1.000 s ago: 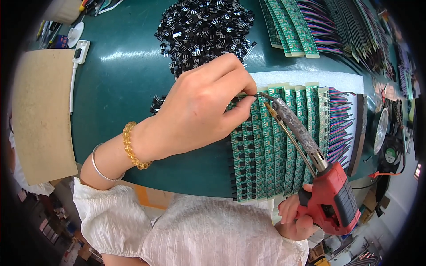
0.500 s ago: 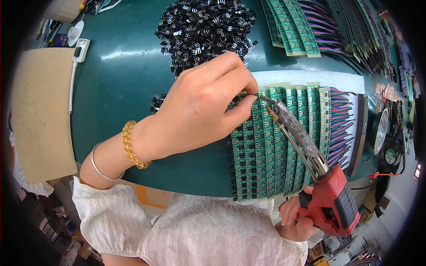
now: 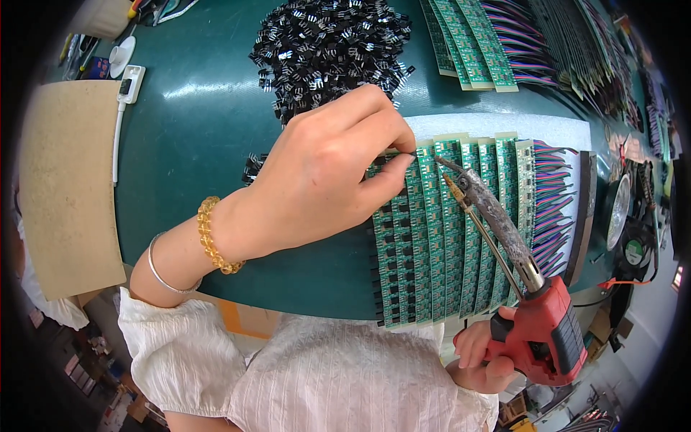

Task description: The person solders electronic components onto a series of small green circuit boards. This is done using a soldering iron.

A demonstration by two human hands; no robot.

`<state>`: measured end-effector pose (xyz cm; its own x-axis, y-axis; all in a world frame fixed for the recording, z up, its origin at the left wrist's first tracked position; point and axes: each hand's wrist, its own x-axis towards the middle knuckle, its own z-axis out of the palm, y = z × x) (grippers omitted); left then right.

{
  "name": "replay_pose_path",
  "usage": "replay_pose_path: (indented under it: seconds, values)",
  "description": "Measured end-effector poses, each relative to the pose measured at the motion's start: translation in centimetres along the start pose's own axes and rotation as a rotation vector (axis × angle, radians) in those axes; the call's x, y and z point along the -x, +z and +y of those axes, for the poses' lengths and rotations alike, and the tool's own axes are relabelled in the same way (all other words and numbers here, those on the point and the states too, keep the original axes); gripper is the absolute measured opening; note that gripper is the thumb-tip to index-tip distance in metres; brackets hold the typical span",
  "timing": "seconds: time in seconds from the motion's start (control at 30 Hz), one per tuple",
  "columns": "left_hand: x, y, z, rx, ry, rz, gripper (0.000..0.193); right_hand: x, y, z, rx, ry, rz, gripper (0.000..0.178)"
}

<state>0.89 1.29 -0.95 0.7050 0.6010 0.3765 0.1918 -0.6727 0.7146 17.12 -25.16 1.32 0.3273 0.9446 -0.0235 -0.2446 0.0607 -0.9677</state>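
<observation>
My left hand (image 3: 331, 165) reaches over the upper left end of a row of green circuit boards (image 3: 450, 237), thumb and forefinger pinched. What lies between the fingertips is mostly hidden; a dark bit shows there. In my right hand (image 3: 482, 356) is a red soldering gun (image 3: 543, 335), gripped by its handle. Its grey barrel and the thin brass-coloured tube beside it slant up to the left. Their tips sit over the boards, a little to the right of my pinched fingers. Small black components (image 3: 394, 252) line the leftmost boards.
A heap of black components with metal legs (image 3: 327, 54) lies at the far middle, a few loose ones (image 3: 253, 167) by my left wrist. White foam (image 3: 497, 126) lies under the boards; coloured wires (image 3: 553, 209) leave their right side. More wired boards (image 3: 471, 43) stand far right. Cardboard (image 3: 72, 187) lies left.
The soldering gun has drawn slightly right and down, so its tips are now apart from my left fingertips. My left hand has barely shifted and stays pinched.
</observation>
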Motion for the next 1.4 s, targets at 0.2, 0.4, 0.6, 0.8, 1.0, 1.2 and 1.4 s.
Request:
replay_pose_path:
  seconds: [0.2, 0.4, 0.6, 0.8, 1.0, 1.2, 1.4]
  values:
    - [-0.1, -0.1, 0.1, 0.001, -0.003, -0.013, 0.016, 1.4, 0.9, 0.3, 0.031, 0.071, 0.29, 0.08]
    - [0.0, -0.2, 0.1, 0.002, -0.003, -0.02, 0.016, 0.9, 1.4, 0.4, 0.016, 0.039, 0.295, 0.079]
    - [-0.2, -0.1, 0.2, -0.002, -0.003, -0.023, 0.016, 0.7, 1.6, 0.4, 0.002, 0.018, 0.3, 0.078]
    - [-0.2, 0.0, 0.3, 0.006, -0.016, -0.031, 0.016, 0.6, 1.7, 0.3, -0.016, -0.007, 0.303, 0.078]
    - [0.0, -0.7, 0.5, 0.002, -0.048, -0.048, 0.016, 0.7, 1.2, -0.1, -0.039, 0.03, 0.237, 0.079]
    - [-1.1, -6.4, 1.8, -0.13, -0.156, 0.122, 0.015, 2.3, -0.2, 1.3, -0.101, -0.055, 0.263, 0.078]
    - [4.4, -9.6, 0.5, -0.34, -0.258, 0.003, 0.008, 1.8, -0.8, 1.8, -0.126, -0.12, 0.308, 0.075]
